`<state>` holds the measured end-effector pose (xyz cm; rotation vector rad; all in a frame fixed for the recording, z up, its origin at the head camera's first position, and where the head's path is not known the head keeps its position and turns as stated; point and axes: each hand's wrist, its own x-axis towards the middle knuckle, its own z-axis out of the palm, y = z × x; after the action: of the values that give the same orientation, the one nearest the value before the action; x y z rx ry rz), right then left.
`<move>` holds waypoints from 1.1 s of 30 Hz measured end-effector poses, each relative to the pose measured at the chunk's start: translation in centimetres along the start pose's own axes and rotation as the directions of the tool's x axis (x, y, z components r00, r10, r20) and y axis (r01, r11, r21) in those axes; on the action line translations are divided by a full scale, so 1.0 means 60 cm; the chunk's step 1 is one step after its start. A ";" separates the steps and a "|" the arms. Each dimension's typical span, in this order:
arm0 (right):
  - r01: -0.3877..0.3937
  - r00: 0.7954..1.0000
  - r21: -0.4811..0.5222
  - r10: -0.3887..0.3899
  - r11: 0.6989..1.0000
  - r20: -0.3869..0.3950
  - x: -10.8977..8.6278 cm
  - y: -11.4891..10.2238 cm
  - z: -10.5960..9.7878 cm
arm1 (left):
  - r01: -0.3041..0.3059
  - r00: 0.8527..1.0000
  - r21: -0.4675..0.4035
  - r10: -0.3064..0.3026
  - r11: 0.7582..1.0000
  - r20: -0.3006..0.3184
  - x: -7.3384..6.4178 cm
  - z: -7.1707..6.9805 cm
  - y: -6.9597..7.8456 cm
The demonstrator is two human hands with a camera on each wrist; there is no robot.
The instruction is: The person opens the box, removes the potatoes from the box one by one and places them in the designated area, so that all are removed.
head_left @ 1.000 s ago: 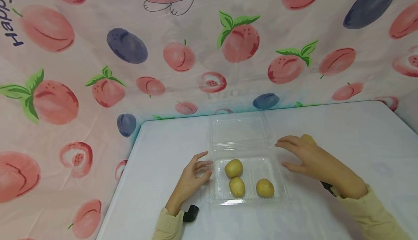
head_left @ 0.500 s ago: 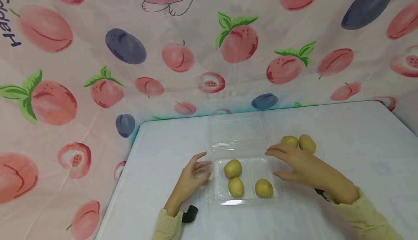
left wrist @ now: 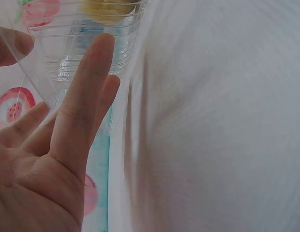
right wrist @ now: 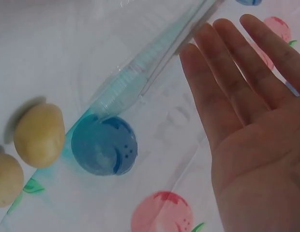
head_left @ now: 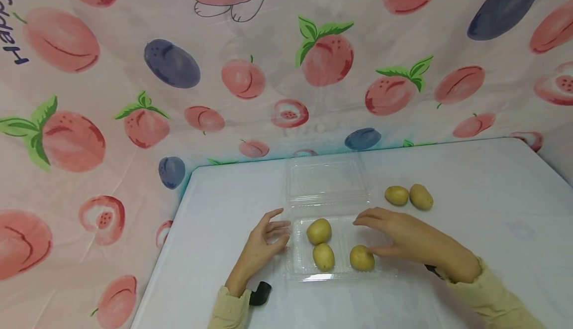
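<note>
Potatoes (head_left: 319, 231), three inside clear container (head_left: 343, 242), likely against rolling, two outside, far right; left hand (head_left: 261, 248) by left rim, perhaps for steadying, right hand (head_left: 405, 238) over right side, both spread, empty

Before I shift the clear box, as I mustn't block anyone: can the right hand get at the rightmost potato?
Probably yes: the right hand looks empty, and nothing visible stands between it and the rightmost potato lying on the white table.
</note>
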<state>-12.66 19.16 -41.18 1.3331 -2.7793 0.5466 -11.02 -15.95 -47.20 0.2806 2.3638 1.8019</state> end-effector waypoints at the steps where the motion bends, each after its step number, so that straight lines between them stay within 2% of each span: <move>1: -0.006 1.000 0.006 0.006 1.000 0.016 0.001 -0.002 0.001 | 0.001 1.000 0.002 -0.001 1.000 -0.001 0.000 0.000 0.000; 7: -0.023 0.997 0.035 0.020 0.999 0.075 0.003 -0.007 0.008 | -0.002 1.000 0.017 0.002 1.000 -0.002 0.001 0.000 0.000; 11: -0.006 0.996 0.067 0.000 0.998 0.095 0.005 -0.009 0.015 | -0.003 1.000 0.023 0.003 1.000 -0.004 0.001 0.000 -0.001; 23: 0.100 0.990 0.118 -0.111 0.988 0.092 0.013 -0.009 0.032 | 0.003 1.000 0.022 -0.003 1.000 -0.010 0.002 -0.001 -0.006; 33: 0.120 0.985 0.113 -0.132 0.986 0.109 0.022 -0.007 0.036 | 0.003 1.000 -0.007 -0.003 1.000 0.004 0.002 -0.001 -0.004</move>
<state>-12.86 17.23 -42.83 1.6001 -2.7648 0.6389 -11.17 -16.06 -47.41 0.2788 2.3532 1.8065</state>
